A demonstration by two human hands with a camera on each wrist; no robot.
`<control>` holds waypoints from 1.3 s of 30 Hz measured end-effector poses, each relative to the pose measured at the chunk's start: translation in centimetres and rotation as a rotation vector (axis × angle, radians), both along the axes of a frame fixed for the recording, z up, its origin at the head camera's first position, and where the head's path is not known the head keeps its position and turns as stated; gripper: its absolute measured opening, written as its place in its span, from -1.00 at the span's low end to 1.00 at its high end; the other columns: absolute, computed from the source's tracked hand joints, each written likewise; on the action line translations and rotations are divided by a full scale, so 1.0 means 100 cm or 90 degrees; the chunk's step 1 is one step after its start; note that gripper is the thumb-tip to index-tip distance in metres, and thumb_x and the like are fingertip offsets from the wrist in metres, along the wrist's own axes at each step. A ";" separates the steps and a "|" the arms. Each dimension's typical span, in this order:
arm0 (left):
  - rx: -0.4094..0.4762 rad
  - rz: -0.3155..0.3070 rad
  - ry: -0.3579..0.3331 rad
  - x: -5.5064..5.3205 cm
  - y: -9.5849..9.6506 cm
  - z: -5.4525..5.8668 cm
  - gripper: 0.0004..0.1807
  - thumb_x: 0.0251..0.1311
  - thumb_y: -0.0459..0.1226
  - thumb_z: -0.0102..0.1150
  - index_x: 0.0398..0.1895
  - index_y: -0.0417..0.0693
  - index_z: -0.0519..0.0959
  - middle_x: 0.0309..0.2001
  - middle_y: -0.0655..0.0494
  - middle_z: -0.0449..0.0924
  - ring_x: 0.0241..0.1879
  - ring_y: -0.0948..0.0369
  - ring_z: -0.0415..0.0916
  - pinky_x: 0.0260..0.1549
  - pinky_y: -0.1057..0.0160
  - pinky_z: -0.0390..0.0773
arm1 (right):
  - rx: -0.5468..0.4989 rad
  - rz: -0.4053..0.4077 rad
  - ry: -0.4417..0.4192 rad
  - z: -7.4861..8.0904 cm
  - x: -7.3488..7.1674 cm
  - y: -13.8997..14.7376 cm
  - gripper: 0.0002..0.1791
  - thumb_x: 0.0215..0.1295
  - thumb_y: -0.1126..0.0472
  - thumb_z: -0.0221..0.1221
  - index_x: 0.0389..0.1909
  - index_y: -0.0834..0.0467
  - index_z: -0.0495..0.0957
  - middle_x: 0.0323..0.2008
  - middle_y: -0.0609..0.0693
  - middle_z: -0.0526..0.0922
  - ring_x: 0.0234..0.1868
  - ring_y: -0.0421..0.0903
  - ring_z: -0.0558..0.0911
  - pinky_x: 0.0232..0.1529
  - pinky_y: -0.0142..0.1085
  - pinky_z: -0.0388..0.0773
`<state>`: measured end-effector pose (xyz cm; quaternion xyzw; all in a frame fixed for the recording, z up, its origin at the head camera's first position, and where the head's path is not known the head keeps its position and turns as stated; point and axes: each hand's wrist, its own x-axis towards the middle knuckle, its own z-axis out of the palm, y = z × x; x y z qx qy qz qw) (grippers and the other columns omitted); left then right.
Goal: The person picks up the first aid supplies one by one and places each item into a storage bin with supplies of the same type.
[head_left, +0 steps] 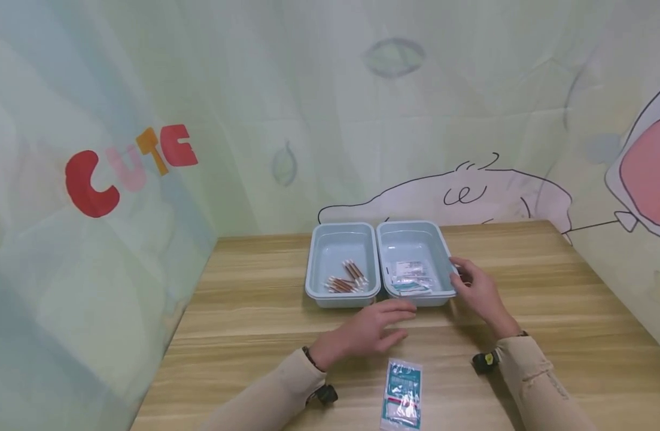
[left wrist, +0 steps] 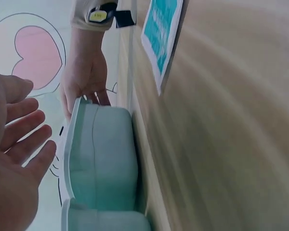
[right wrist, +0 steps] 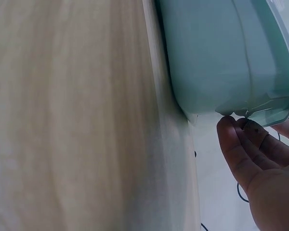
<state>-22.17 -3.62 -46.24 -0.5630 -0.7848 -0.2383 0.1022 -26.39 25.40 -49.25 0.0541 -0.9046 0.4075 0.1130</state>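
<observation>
Two pale blue plastic trays stand side by side. Brown-stemmed, white-tipped cotton swabs lie in the left tray. Several clear-wrapped packets lie in the right tray. At that tray's right side, my right hand grips the rim; in the right wrist view its fingertips touch the outer wall beneath the rim. My left hand holds nothing, fingers extended, just before the trays' front edges. Nearer me, a teal and white packet lies flat on the table.
The wood-grain table meets a printed fabric backdrop behind and at the sides. The trays sit near the table's back edge. Both wrists wear dark straps with small devices, such as the right wrist device.
</observation>
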 end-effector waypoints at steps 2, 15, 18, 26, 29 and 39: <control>-0.023 -0.013 -0.010 0.004 0.000 -0.001 -0.58 0.30 -0.19 0.20 0.17 -0.16 0.54 0.24 -0.01 0.50 0.28 0.20 0.41 0.33 0.43 0.26 | 0.002 0.001 0.000 0.000 0.000 0.000 -0.53 0.44 0.18 0.02 0.30 0.24 0.37 0.05 0.34 0.58 -0.02 0.20 0.62 -0.04 0.04 0.62; -0.228 -0.092 -0.111 0.023 0.002 -0.010 -0.45 0.33 0.07 0.10 0.26 0.00 0.48 0.27 0.19 0.46 0.30 0.37 0.33 0.31 0.50 0.22 | 0.005 -0.002 -0.002 -0.003 -0.001 0.002 -0.53 0.44 0.17 0.02 0.31 0.23 0.37 0.05 0.35 0.57 -0.02 0.21 0.62 -0.05 0.05 0.63; -0.239 -0.086 -0.111 0.026 0.001 -0.008 -0.45 0.32 0.08 0.11 0.26 0.01 0.48 0.26 0.19 0.47 0.28 0.36 0.35 0.30 0.49 0.25 | 0.004 -0.001 -0.007 -0.002 -0.002 0.002 -0.53 0.45 0.16 0.01 0.31 0.23 0.36 0.06 0.35 0.57 -0.01 0.21 0.61 -0.04 0.05 0.62; -0.250 -0.070 -0.124 0.030 0.001 -0.008 -0.47 0.31 0.07 0.12 0.24 0.01 0.50 0.23 0.19 0.48 0.25 0.36 0.37 0.27 0.49 0.30 | 0.007 0.001 -0.010 0.002 -0.002 0.002 -0.54 0.45 0.18 0.01 0.31 0.24 0.36 0.09 0.38 0.55 0.01 0.24 0.61 -0.03 0.09 0.62; -0.259 -0.082 -0.141 0.033 0.001 -0.010 -0.46 0.30 0.07 0.15 0.24 0.01 0.50 0.23 0.19 0.49 0.23 0.38 0.38 0.25 0.51 0.31 | 0.008 0.002 -0.011 0.003 -0.001 0.002 -0.53 0.45 0.17 0.01 0.31 0.23 0.36 0.10 0.38 0.55 0.02 0.25 0.60 0.00 0.10 0.61; -0.327 -0.092 -0.173 0.042 -0.004 -0.012 -0.39 0.22 0.11 0.21 0.29 0.11 0.46 0.26 0.24 0.42 0.23 0.42 0.33 0.18 0.57 0.32 | 0.010 0.000 -0.019 -0.002 0.001 0.003 -0.52 0.47 0.12 0.00 0.33 0.20 0.35 0.10 0.35 0.55 0.02 0.21 0.60 -0.01 0.06 0.62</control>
